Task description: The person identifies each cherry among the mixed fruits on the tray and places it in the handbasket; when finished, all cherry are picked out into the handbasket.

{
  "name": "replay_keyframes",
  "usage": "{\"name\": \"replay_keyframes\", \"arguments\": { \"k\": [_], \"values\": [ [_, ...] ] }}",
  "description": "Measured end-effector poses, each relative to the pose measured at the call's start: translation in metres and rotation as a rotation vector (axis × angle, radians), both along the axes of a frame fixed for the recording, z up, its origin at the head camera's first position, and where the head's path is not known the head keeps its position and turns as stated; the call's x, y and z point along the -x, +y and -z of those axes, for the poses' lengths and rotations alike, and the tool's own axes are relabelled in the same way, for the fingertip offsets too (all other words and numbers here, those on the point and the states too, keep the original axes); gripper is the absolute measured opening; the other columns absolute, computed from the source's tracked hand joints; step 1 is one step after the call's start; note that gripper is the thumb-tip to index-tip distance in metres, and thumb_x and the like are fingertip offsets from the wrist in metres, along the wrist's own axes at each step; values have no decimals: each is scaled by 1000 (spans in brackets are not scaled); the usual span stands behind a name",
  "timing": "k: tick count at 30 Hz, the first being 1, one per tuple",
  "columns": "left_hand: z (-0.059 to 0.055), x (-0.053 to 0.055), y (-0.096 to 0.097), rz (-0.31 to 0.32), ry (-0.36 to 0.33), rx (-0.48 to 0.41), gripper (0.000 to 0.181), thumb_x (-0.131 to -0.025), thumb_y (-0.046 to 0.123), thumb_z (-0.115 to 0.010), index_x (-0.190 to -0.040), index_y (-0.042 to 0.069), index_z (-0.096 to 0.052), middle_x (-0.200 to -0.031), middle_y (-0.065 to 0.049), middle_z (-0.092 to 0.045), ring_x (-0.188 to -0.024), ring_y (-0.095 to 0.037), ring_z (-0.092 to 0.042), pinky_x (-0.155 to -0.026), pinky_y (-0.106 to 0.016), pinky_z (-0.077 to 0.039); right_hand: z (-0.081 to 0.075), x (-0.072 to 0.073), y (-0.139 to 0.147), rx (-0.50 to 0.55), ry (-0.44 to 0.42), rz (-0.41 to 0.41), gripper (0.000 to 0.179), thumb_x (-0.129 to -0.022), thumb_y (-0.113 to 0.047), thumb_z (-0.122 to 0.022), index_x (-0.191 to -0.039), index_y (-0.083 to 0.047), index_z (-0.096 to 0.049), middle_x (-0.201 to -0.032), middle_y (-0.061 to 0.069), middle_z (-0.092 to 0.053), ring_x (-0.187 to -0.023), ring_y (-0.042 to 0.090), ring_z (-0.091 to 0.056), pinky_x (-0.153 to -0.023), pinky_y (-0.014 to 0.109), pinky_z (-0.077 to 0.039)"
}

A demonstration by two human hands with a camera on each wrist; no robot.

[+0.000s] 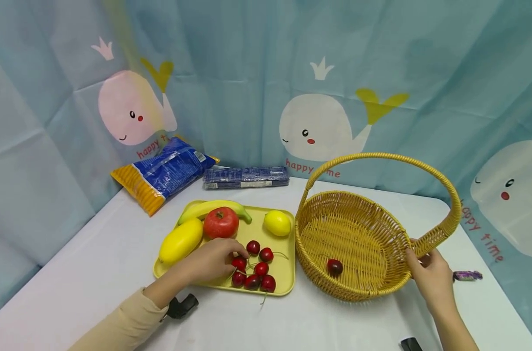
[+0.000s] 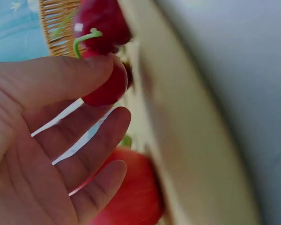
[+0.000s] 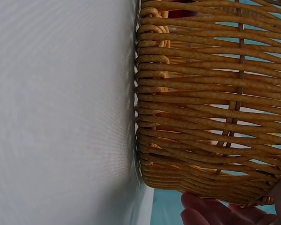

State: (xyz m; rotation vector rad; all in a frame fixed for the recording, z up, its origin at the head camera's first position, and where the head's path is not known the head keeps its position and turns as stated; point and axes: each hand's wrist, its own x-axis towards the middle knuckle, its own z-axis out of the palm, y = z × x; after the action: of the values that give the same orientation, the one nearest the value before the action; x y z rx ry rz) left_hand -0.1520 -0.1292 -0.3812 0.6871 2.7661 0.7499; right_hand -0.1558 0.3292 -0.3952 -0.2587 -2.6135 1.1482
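Note:
Over the yellow tray (image 1: 288, 278), my left hand (image 1: 211, 261) reaches into the cherries. Its thumb and index finger pinch a red cherry (image 2: 105, 84), while the other fingers are loosely bent. Several more cherries (image 1: 252, 281) with green stems lie around it on the tray. My right hand (image 1: 432, 278) grips the rim of the wicker basket (image 1: 318, 280) at the foot of its tall handle, thumb on the near side. One dark cherry (image 1: 334, 267) sits inside the basket. In the right wrist view, the fingertips (image 3: 196, 208) curl against the woven wall.
Also on the tray are a banana (image 1: 209, 208), a red apple (image 1: 221, 223), a lemon (image 1: 277, 223) and a yellow oblong fruit (image 1: 180, 241). Behind it lie a blue-and-orange snack bag (image 1: 165, 170) and a flat blue pack (image 1: 246, 177). A purple-wrapped candy (image 1: 467, 276) is right of the basket.

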Motion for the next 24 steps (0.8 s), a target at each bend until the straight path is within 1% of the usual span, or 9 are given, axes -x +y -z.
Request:
{"name": "replay_keyframes", "arguments": {
  "k": [1, 4, 6, 9, 11, 13, 16, 20, 24],
  "values": [
    [-2, -1, -1, -15, 11, -1, 32, -77, 5, -67, -106, 19, -67, -99, 12, -61, -82, -9, -54, -75, -27, -48, 0, 0, -1, 1, 2, -8, 48, -94, -31, -49, -129, 3, -44, -108, 28, -56, -69, -6, -52, -51, 29, -53],
    [-12, -4, -4, -66, 56, -19, 32, -76, 4, -69, -105, 17, -66, -101, 9, -62, -89, -11, -56, -81, -32, -49, -7, -4, -5, 16, 12, -44, 47, -95, -28, -48, -130, 3, -43, -110, 31, -55, -70, -10, -49, -53, 18, -50],
    [-20, -4, -6, -77, 96, -37, 32, -75, 4, -71, -104, 15, -65, -101, 7, -62, -94, -14, -56, -86, -36, -48, -10, -5, -7, 9, 13, -57, 46, -95, -27, -47, -130, 3, -43, -111, 31, -54, -69, -14, -46, -53, 16, -49],
    [-30, -1, -5, -49, 136, -65, 32, -75, 4, -72, -105, 12, -64, -102, 4, -61, -93, -16, -55, -85, -36, -48, -13, -6, -7, -1, 9, -64, 46, -95, -27, -46, -131, 2, -42, -113, 30, -54, -69, -16, -43, -53, 15, -49],
    [-34, 3, -2, -32, 167, -81, 32, -75, 4, -72, -105, 12, -64, -101, 3, -61, -89, -16, -54, -81, -33, -48, -15, -4, -7, 0, 13, -69, 46, -95, -27, -47, -131, 2, -42, -114, 30, -53, -70, -17, -43, -53, 15, -48],
    [-39, 8, 3, -19, 198, -95, 32, -75, 3, -72, -105, 12, -64, -101, 3, -60, -83, -17, -52, -74, -30, -47, -17, -1, -6, 2, 19, -74, 47, -95, -28, -47, -132, 1, -42, -115, 30, -53, -71, -17, -43, -54, 14, -48],
    [-45, 15, 13, -3, 234, -106, 32, -75, 3, -73, -105, 11, -63, -100, 3, -59, -83, -16, -53, -73, -28, -48, -18, 2, -4, 4, 28, -78, 48, -95, -28, -47, -132, 2, -42, -115, 30, -53, -72, -16, -44, -54, 14, -48],
    [-52, 17, 32, 41, 230, -138, 33, -77, 4, -73, -107, 11, -62, -101, 3, -59, -90, -14, -56, -79, -29, -49, -16, 0, -3, -11, 15, -60, 47, -95, -28, -48, -132, 0, -43, -113, 29, -55, -72, -7, -49, -52, 18, -49],
    [-55, 19, 59, 116, 218, -170, 32, -79, 6, -71, -109, 11, -61, -105, 3, -59, -94, -11, -55, -83, -29, -48, -11, -4, -4, -17, 8, -62, 46, -95, -29, -47, -131, -1, -44, -112, 28, -56, -79, 16, -59, -53, 19, -49]
  ]
}}
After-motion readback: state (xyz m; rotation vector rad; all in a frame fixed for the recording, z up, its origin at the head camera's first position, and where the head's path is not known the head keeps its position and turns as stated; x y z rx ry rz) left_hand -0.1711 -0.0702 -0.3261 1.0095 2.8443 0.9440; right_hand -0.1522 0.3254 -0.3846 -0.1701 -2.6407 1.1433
